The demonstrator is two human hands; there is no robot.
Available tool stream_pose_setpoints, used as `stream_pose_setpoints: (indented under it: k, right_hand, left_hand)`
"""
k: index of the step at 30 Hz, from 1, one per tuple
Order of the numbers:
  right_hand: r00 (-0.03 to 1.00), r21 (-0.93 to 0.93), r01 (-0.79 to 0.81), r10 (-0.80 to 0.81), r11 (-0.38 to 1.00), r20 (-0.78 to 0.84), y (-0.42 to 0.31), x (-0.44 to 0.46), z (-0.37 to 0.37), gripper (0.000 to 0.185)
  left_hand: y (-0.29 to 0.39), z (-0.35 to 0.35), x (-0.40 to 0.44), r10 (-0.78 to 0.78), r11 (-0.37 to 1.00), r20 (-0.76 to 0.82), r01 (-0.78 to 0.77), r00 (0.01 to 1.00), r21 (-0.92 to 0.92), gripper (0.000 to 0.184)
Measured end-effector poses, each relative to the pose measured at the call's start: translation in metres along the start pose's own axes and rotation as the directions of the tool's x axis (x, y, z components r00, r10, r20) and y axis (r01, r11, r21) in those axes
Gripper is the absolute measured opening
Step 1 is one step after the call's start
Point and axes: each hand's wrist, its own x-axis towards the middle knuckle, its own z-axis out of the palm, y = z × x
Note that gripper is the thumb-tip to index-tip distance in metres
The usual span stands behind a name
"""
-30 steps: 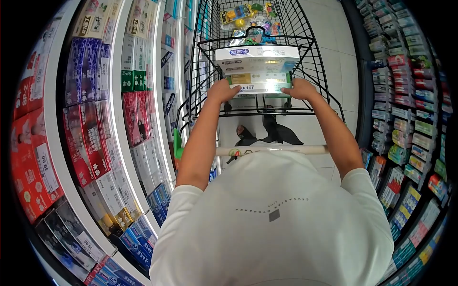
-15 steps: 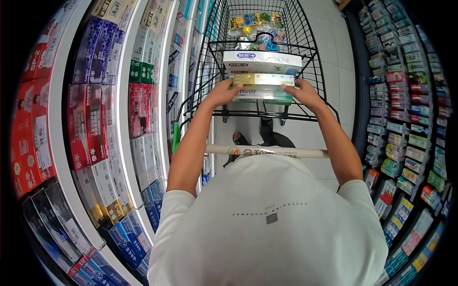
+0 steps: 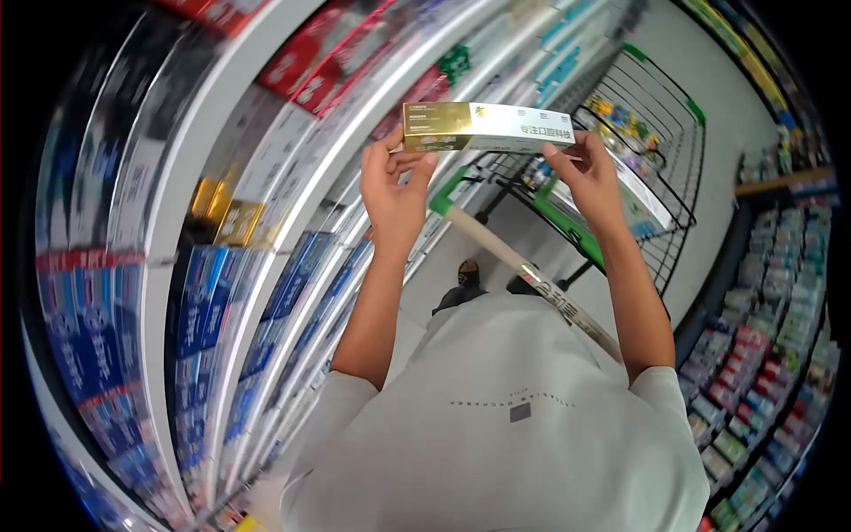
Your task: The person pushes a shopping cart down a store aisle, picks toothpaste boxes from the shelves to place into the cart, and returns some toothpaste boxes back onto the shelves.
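Note:
A long gold-and-white toothpaste box (image 3: 496,126) is held level in front of my chest, between both hands. My left hand (image 3: 396,188) grips its gold end, fingers behind and thumb below. At the white end my right hand (image 3: 592,182) pinches the box, with the thumb on the near lower edge. Behind and below my right hand, another whitish box (image 3: 645,202) lies in the black wire shopping cart (image 3: 678,115), partly hidden by my hand and forearm.
The cart's pale handle bar (image 3: 505,248) slants in front of my body. Shelves of boxed toothpaste (image 3: 199,301) rise close on the left. Hanging packets fill a dark rack (image 3: 753,355) on the right. Colourful small packets (image 3: 612,120) lie deeper in the cart.
The gold-and-white box has been lifted out of the cart and moved toward the left shelves. My view has turned left, so the cart now appears tilted at the right.

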Motion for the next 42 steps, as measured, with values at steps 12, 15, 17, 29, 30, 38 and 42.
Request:
stream_pose_setpoints:
  k: [12,15,17,29,30,38,42]
  right_hand:
    - [0.815,0.034,0.480,-0.460,0.877,0.353,-0.071,0.018,0.160,0.044]
    - [0.796,0.053,0.473,-0.452,0.880,0.401,-0.085,0.012,0.185,0.044]
    - [0.777,0.076,0.487,-0.472,0.870,0.417,-0.085,0.014,0.200,0.044]
    - [0.780,0.181,0.526,-0.556,0.831,0.288,-0.088,0.030,0.231,0.041]
    - [0.792,0.188,0.505,-0.539,0.842,0.287,-0.088,0.031,0.231,0.039]
    - [0.752,0.084,0.631,-0.634,0.772,0.180,-0.077,0.051,0.249,0.036]
    - [0.701,-0.107,0.713,-0.707,0.692,0.099,-0.083,0.054,0.255,0.035]
  left_hand:
    - [0.049,-0.123,-0.037,0.189,0.981,-0.561,-0.186,0.806,0.063,0.036]
    - [0.055,-0.139,-0.042,0.230,0.973,-0.664,-0.189,0.711,0.134,0.027]
    - [0.055,-0.150,-0.044,0.253,0.967,-0.689,-0.192,0.679,0.166,0.026]
    - [0.052,-0.165,-0.035,0.265,0.963,-0.701,-0.215,0.662,0.161,0.026]
    - [0.052,-0.165,-0.034,0.265,0.964,-0.694,-0.210,0.669,0.166,0.026]
    - [0.053,-0.173,-0.026,0.219,0.976,-0.732,-0.151,0.645,0.159,0.025]
    - [0.060,-0.176,-0.021,0.170,0.982,-0.757,-0.047,0.631,0.182,0.027]
